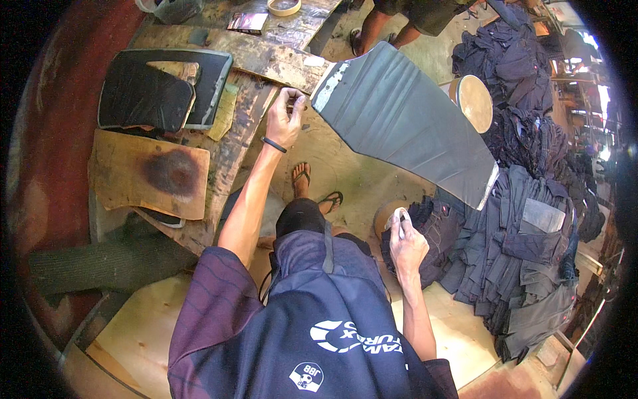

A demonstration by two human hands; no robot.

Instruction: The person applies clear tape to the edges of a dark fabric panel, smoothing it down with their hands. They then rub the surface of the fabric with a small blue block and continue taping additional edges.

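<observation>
With the ridged grey panel (pixel 405 123) uncovered at the end of the counter (pixel 252 103), dark garments (pixel 495 233) piled right, finished or not unclear, work seems between pieces; left hand (pixel 286 120) and right hand (pixel 409 249) curl their grips, contents indiscernible.

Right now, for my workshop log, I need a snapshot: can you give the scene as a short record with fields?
Left hand: fingers curled, near the left end of the dark grey fabric piece; whether it holds anything is unclear
Right hand: thumb and fingers brought together, apart from the fabric piece; contents unclear
Fabric piece: spread out, whitish patches at both ends
Left side: wooden table with a brown board bearing a dark round mark
Right side: heaped dark garments
Top edge: another person's legs
</observation>
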